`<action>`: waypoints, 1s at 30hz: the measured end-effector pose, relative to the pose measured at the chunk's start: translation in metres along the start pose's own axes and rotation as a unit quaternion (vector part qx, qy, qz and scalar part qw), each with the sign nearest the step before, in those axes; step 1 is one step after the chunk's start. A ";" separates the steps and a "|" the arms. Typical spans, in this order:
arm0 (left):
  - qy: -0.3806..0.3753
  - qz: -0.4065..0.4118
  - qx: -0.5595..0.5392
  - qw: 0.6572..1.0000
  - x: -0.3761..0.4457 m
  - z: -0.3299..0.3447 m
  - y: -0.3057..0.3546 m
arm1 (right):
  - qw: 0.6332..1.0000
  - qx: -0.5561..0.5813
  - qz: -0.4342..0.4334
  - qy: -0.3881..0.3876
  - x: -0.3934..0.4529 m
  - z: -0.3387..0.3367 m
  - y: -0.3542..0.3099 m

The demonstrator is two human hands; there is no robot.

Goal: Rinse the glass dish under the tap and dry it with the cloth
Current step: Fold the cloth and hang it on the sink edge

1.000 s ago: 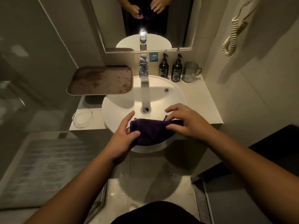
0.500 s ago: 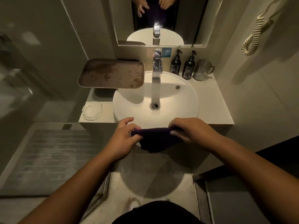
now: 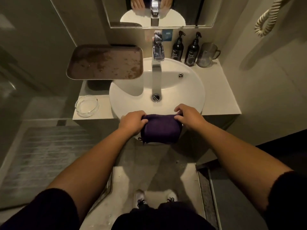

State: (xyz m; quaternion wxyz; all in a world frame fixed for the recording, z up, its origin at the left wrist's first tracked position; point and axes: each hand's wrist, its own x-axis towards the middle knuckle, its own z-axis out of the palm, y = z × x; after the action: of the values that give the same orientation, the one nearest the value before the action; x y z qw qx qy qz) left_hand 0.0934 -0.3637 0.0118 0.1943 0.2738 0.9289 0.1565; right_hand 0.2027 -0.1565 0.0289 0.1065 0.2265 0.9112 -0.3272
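The dish [image 3: 87, 106] sits on the worktop [image 3: 221, 98] left of the basin [image 3: 191, 90], well apart from both hands, the left [image 3: 132, 122] and right [image 3: 189, 117] each pinching an end of the cloth [image 3: 160, 130] draped over the basin's front rim.

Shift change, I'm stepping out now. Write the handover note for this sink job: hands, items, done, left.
Left hand: gripping the left end of the purple cloth.
Right hand: gripping its right end; the cloth hangs over the front rim of the basin.
Glass dish: on the counter left of the basin, untouched by either hand.
Tap: no water visibly running.
Done: cannot tell whether the dish has been rinsed or dried.
Left: check the dish; rinse under the tap if needed, then dry with the cloth.
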 end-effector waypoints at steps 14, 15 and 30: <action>0.007 0.250 0.169 0.953 -0.014 0.023 -0.012 | 0.923 -0.285 -0.259 -0.017 -0.018 0.034 0.006; -0.011 0.263 0.176 0.949 -0.015 0.024 -0.015 | 0.922 -0.287 -0.258 -0.026 -0.017 0.038 0.009; 0.054 0.255 0.216 0.941 -0.036 0.035 -0.027 | 0.920 -0.261 -0.279 -0.091 -0.005 0.027 0.028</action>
State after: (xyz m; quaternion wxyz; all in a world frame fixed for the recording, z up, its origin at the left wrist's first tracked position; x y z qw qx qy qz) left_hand 0.1244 -0.3991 -0.0195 0.0341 0.5281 0.8484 0.0112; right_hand 0.2220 -0.1559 -0.0053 0.1488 -0.1034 0.9769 -0.1134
